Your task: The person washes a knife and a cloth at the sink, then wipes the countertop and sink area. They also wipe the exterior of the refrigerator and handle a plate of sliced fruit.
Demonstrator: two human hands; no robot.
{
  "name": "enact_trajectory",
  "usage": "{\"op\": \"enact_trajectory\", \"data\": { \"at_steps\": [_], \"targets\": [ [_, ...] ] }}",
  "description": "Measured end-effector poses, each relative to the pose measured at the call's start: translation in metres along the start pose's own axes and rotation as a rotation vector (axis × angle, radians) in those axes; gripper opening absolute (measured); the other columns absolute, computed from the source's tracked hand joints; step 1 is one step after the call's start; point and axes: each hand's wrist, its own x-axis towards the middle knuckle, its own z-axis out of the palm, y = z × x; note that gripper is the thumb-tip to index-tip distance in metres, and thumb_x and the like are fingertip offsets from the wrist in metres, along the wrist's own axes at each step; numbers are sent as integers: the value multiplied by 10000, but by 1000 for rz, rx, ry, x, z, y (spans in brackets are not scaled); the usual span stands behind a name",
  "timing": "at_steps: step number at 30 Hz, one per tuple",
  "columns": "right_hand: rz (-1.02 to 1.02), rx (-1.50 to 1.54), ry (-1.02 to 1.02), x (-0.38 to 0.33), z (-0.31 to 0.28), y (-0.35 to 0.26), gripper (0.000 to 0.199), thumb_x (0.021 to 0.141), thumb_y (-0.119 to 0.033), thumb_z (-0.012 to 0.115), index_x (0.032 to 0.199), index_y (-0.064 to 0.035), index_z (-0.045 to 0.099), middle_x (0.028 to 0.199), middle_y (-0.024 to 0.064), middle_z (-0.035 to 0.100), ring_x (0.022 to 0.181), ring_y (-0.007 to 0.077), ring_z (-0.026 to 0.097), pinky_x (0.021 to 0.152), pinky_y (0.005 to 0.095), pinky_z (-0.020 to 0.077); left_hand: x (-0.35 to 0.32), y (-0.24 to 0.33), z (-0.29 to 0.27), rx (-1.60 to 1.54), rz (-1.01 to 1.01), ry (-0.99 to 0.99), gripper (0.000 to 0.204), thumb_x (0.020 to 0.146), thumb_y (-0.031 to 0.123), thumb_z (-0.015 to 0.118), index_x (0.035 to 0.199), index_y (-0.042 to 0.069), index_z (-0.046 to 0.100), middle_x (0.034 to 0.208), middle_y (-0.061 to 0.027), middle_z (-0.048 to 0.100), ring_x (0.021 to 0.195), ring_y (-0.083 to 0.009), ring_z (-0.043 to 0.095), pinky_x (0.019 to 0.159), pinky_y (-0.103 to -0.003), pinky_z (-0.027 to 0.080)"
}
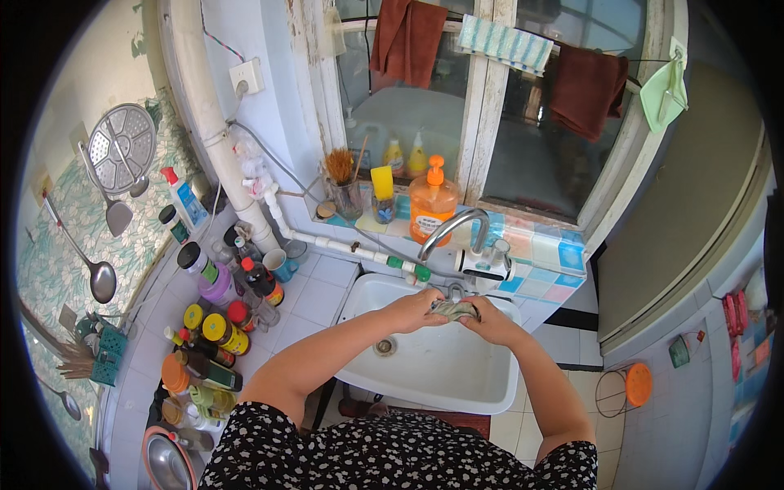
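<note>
While the left hand and right hand clamp a crumpled grey-green cloth at centre frame, over the white rectangular basin, that bundle looks light, soft, perhaps slippery, best gripped by its bunched ends!

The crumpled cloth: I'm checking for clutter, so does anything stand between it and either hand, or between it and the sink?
Nothing visible does. The left hand and right hand both grip the cloth directly, and no object shows between it and the sink below.
</note>
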Motion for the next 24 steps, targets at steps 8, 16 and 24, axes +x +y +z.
{"op": "enact_trajectory", "data": {
  "at_steps": [8,16,24],
  "targets": [
    [31,528,242,-50,-32,-3,173,816,26,558,965,-52,599,1106,38,500,958,125,501,818,256,427,8,9,22,-563,56,261,351,934,257,480,1211,41,494,1051,-91,589,872,-168,574,806,-289,447],
    [-14,647,391,-81,-48,-4,206,775,113,521,863,-46,618,1166,53,506,1022,137,504,828,241,429,32,16,35,-1034,-164,288,278,932,211,452,1133,35,527,983,-50,586,868,-119,578,812,-317,474],
    [-203,156,7,-102,-45,-11,257,776,39,551,1005,-63,607,1229,77,489,1120,196,494,938,314,405,46,40,11,-1849,-14,182,283,920,147,351,1093,-13,508,1064,-114,592,976,-228,583,860,-355,465]
  ]
}}
